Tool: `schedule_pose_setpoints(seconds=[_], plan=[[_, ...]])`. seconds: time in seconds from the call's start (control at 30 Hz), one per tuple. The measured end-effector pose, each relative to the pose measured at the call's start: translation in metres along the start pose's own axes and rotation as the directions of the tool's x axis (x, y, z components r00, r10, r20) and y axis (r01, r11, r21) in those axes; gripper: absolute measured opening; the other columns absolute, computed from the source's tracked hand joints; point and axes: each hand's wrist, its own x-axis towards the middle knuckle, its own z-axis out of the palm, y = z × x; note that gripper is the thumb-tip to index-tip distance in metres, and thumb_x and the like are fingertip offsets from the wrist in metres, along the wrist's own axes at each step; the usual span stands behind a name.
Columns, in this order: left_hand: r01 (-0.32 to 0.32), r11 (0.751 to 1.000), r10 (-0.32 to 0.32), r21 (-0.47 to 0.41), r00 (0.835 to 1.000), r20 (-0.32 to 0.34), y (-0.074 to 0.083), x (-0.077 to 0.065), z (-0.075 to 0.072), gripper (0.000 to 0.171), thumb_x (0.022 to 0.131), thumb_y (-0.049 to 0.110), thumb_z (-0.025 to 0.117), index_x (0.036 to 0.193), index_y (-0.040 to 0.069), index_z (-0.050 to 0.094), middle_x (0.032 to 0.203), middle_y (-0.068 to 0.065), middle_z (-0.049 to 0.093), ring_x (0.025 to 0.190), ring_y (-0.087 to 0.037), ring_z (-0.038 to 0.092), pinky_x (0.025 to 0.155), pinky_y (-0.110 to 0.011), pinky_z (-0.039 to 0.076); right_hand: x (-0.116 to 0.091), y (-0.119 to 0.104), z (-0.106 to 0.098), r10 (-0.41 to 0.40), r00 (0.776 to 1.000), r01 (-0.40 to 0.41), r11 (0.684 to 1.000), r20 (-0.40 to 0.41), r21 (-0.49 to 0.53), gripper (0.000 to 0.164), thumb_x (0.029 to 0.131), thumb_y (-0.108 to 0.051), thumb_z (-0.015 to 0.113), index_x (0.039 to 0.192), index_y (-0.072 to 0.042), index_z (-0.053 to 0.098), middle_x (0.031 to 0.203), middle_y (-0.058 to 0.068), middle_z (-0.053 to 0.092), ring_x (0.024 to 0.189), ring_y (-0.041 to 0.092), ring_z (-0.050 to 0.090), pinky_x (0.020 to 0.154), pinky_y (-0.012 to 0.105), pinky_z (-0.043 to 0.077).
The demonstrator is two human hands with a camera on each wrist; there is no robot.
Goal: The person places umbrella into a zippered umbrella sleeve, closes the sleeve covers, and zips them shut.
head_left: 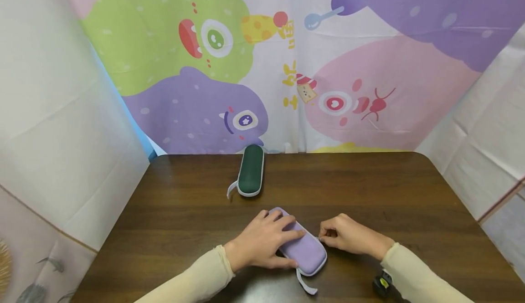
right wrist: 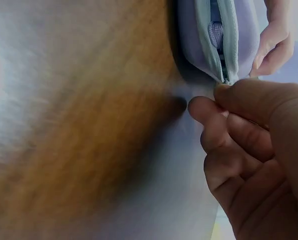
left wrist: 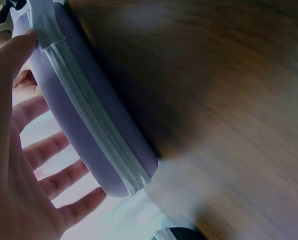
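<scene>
A lavender zip case [head_left: 305, 250] lies slantwise on the table, with a pale wrist strap [head_left: 305, 285] at its near end. My left hand [head_left: 266, 239] rests on its top, fingers spread and fairly straight, the thumb near the strap end. In the left wrist view the pale zipper seam [left wrist: 91, 115] runs along the case's side and looks closed there. Beside the case's right edge, my right hand [head_left: 348, 234] pinches the zipper pull between thumb and forefinger. Seen from the right wrist, the zipper [right wrist: 222, 50] is parted above the pinch, showing a bit of the inside. The fingertips mostly hide the pull.
A dark green case [head_left: 251, 171] with a white zipper edge and strap lies farther back on the brown wooden table [head_left: 369, 180]. Behind the table hangs a cloth [head_left: 283, 66] printed with cartoon monsters. A black device [head_left: 382, 284] sits at the right wrist.
</scene>
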Motion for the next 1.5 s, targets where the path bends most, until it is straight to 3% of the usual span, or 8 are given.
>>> schedule_pose_setpoints(seconds=[0.2, 0.33, 0.67, 1.03, 1.37, 1.5], plan=[[-0.008, 0.997, 0.009, -0.076, 1.000, 0.017, -0.006, -0.005, -0.001, 0.069, 0.086, 0.078, 0.061, 0.139, 0.034, 0.063, 0.135, 0.001, 0.061, 0.120, -0.020, 0.056, 0.100, -0.041, 0.051, 0.014, 0.000, -0.001, -0.084, 0.996, 0.085, 0.992, 0.016, -0.096, 0.011, 0.094, -0.006, 0.073, 0.090, -0.016, 0.076, 0.089, -0.006, 0.073, 0.083, -0.002, 0.065, 0.071, 0.020, 0.056], [-0.019, 0.996, 0.021, -0.091, 1.000, 0.017, -0.008, -0.007, -0.002, 0.070, 0.084, 0.076, 0.065, 0.139, 0.032, 0.063, 0.138, 0.002, 0.062, 0.126, -0.020, 0.057, 0.106, -0.042, 0.050, 0.019, -0.001, -0.002, -0.129, 0.992, 0.130, 0.986, 0.011, -0.108, 0.010, 0.094, -0.005, 0.074, 0.093, -0.014, 0.078, 0.092, -0.004, 0.074, 0.086, 0.002, 0.068, 0.073, 0.021, 0.057], [-0.041, 0.996, 0.040, -0.076, 0.999, -0.009, -0.010, -0.005, -0.004, 0.069, 0.079, 0.073, 0.072, 0.133, 0.031, 0.067, 0.132, 0.002, 0.065, 0.121, -0.019, 0.061, 0.104, -0.041, 0.051, 0.017, -0.002, -0.002, -0.050, 0.998, 0.051, 0.996, 0.024, -0.075, 0.011, 0.094, -0.004, 0.073, 0.091, -0.015, 0.076, 0.090, -0.008, 0.070, 0.084, -0.002, 0.063, 0.072, 0.023, 0.057], [-0.027, 0.995, 0.026, -0.093, 1.000, -0.007, -0.011, -0.004, -0.003, 0.067, 0.079, 0.073, 0.073, 0.131, 0.030, 0.068, 0.130, 0.002, 0.065, 0.120, -0.020, 0.060, 0.103, -0.041, 0.051, 0.011, -0.004, -0.004, -0.044, 0.998, 0.046, 0.997, 0.034, -0.069, 0.012, 0.094, -0.004, 0.072, 0.092, -0.015, 0.076, 0.090, -0.007, 0.072, 0.085, 0.000, 0.065, 0.072, 0.022, 0.057], [0.044, 0.996, -0.043, -0.081, 0.999, 0.013, -0.010, -0.004, -0.003, 0.066, 0.081, 0.073, 0.071, 0.132, 0.032, 0.067, 0.131, 0.002, 0.065, 0.118, -0.021, 0.061, 0.098, -0.043, 0.053, 0.005, -0.002, -0.004, -0.072, 0.997, 0.071, 0.994, -0.012, -0.085, 0.013, 0.093, -0.002, 0.073, 0.089, -0.015, 0.075, 0.088, -0.008, 0.071, 0.082, -0.001, 0.064, 0.070, 0.022, 0.056], [0.070, 0.994, -0.069, -0.081, 0.997, 0.018, -0.009, -0.004, -0.003, 0.067, 0.081, 0.074, 0.070, 0.133, 0.032, 0.067, 0.130, 0.002, 0.065, 0.118, -0.023, 0.061, 0.098, -0.043, 0.053, 0.003, -0.002, -0.004, -0.049, 0.999, 0.047, 0.995, -0.020, -0.086, 0.013, 0.093, -0.002, 0.073, 0.090, -0.015, 0.075, 0.089, -0.008, 0.071, 0.084, -0.001, 0.064, 0.071, 0.022, 0.057]])
